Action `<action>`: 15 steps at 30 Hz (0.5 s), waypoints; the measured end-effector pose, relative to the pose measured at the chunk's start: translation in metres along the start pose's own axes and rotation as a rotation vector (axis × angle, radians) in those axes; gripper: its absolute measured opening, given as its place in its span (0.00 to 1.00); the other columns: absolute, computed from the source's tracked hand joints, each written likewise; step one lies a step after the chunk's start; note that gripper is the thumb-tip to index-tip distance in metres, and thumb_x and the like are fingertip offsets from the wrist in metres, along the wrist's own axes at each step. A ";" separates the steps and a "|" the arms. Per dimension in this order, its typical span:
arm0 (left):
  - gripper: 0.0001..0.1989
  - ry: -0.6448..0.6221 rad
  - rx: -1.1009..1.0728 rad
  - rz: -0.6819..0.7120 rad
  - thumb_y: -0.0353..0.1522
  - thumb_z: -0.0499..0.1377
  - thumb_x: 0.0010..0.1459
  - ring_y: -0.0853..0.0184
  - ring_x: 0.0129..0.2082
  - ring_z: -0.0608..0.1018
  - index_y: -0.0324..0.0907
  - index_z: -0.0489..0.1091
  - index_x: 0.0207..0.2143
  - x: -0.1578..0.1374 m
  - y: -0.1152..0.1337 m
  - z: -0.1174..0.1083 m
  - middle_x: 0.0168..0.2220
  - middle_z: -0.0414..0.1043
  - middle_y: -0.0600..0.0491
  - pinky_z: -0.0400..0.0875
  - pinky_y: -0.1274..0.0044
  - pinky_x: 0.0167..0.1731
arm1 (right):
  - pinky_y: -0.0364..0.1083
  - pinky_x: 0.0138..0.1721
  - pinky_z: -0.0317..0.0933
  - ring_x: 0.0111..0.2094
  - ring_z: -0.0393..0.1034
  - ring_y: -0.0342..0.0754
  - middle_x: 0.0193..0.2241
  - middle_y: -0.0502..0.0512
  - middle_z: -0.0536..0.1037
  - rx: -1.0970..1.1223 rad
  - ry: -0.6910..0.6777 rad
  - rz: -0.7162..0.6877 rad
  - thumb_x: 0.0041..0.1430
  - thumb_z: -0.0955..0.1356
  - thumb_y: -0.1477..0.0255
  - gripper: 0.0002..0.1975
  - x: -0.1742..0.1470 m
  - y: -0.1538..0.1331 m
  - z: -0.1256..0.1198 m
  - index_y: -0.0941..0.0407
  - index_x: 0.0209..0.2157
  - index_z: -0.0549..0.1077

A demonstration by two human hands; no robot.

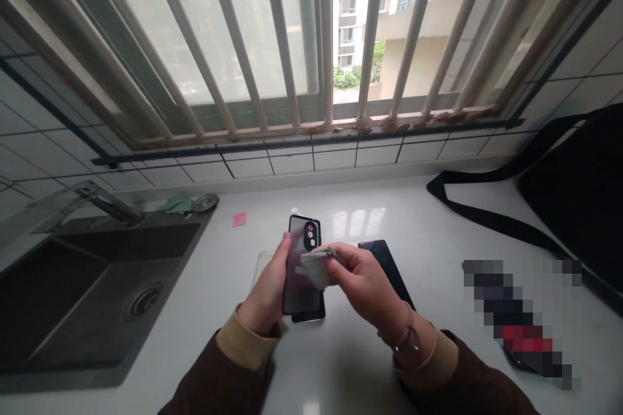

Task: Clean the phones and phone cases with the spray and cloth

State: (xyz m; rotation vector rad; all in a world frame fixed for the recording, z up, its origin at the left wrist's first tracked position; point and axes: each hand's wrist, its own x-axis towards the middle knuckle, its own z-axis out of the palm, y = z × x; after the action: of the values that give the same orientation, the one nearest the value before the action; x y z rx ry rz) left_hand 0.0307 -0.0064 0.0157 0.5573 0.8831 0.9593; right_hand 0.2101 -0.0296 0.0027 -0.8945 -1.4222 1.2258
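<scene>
My left hand (265, 288) is closed round the left edge of a phone in a smoky black-edged case (296, 282), held tilted above the counter with its camera side towards me. My right hand (363, 279) pinches a folded grey-white cloth (314, 267), which lies against or just over the case's back below the lens cutout. Part of another dark phone-like item (309, 316) shows under the lower end. Beyond my right wrist a dark phone (387, 266) lies flat, partly covered. A clear flat piece (261, 266) peeks out behind my left hand.
A dark sink (111, 363) with a faucet (114, 204) is at the left, a green cloth (176, 205) by its rim. A pink sticky note (239, 219) lies on the white counter (209, 311). At right are a black strapped bag (574, 175) and a blurred-out item (516, 318).
</scene>
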 end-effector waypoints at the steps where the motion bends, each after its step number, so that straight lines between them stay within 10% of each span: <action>1: 0.27 -0.011 0.027 -0.019 0.49 0.51 0.75 0.61 0.28 0.84 0.38 0.76 0.57 -0.001 0.000 0.001 0.36 0.84 0.43 0.81 0.72 0.31 | 0.47 0.37 0.77 0.37 0.80 0.50 0.38 0.57 0.85 -0.002 0.087 0.028 0.73 0.68 0.61 0.16 0.002 0.003 -0.002 0.57 0.47 0.83; 8: 0.31 -0.161 0.161 -0.116 0.56 0.51 0.71 0.59 0.31 0.85 0.39 0.77 0.51 -0.009 -0.005 0.003 0.41 0.83 0.42 0.81 0.72 0.30 | 0.53 0.48 0.79 0.44 0.84 0.55 0.43 0.59 0.87 -0.371 0.533 -0.100 0.74 0.68 0.63 0.15 0.008 0.010 -0.019 0.56 0.50 0.83; 15: 0.37 -0.112 0.310 -0.143 0.60 0.54 0.67 0.58 0.27 0.84 0.33 0.80 0.38 -0.005 -0.017 -0.002 0.30 0.83 0.37 0.80 0.73 0.30 | 0.57 0.66 0.71 0.64 0.75 0.56 0.58 0.60 0.82 -0.847 0.075 -0.607 0.73 0.64 0.82 0.21 0.006 0.020 -0.005 0.56 0.60 0.78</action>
State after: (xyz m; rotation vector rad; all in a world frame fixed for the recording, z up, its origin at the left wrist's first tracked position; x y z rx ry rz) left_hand 0.0351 -0.0191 0.0041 0.7934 0.9632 0.6587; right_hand 0.2119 -0.0183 -0.0154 -0.9203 -1.9863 0.1035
